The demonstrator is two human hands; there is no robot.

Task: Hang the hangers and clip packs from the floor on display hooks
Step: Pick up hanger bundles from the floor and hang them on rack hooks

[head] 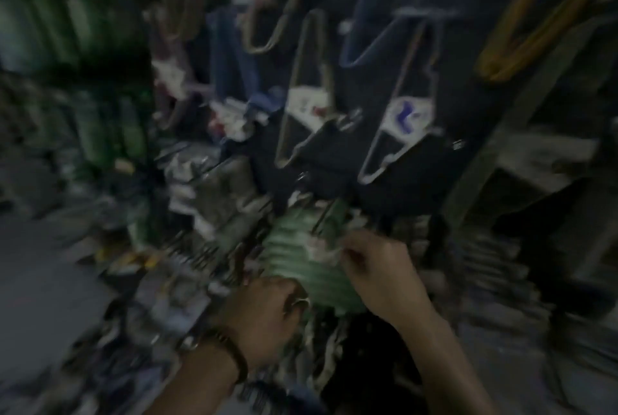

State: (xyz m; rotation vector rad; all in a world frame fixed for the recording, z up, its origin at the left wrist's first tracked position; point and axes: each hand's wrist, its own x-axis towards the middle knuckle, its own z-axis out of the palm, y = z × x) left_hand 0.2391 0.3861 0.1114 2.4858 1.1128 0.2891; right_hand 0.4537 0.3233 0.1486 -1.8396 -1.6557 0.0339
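Bundle of green hangers — left hand grips lower end, right hand pinches top.

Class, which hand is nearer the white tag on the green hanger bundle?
Right. The right hand pinches the white tag at its right edge; the left hand grips the green hanger bundle below-left of the tag.

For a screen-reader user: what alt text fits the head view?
Blurred, dim: a left hand and right hand grip a green bundle of hangers, left at its lower end, right near its top. Above hang other hanger packs.
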